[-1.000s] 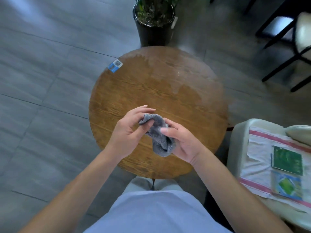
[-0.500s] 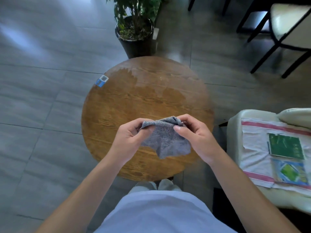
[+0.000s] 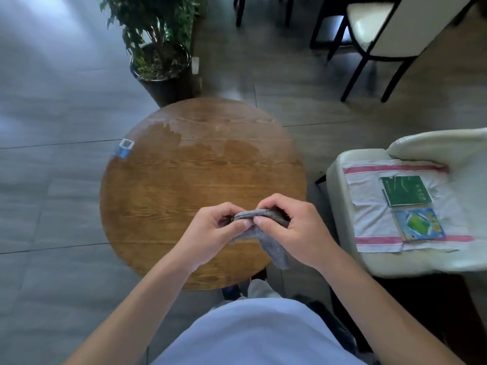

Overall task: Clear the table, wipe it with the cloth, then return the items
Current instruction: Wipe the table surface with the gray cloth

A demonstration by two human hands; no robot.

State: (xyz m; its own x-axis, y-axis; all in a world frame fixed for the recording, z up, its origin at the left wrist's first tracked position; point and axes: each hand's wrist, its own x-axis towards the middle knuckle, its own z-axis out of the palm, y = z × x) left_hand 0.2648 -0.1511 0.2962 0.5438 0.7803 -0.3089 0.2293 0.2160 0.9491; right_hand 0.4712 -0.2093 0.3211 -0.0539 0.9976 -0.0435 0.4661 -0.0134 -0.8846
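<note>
Above the near edge of the round wooden surface (image 3: pixel 168 201), both hands pinch the grey cloth (image 3: pixel 259 233): left hand (image 3: pixel 210 234) and right hand (image 3: pixel 295 230) close together. Soft, light and limp, it probably handles best bunched at its folded top edge.

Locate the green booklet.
In the head view, the green booklet lies at the right on the striped towel, just beyond the blue-green packet, right of the round table.
</note>
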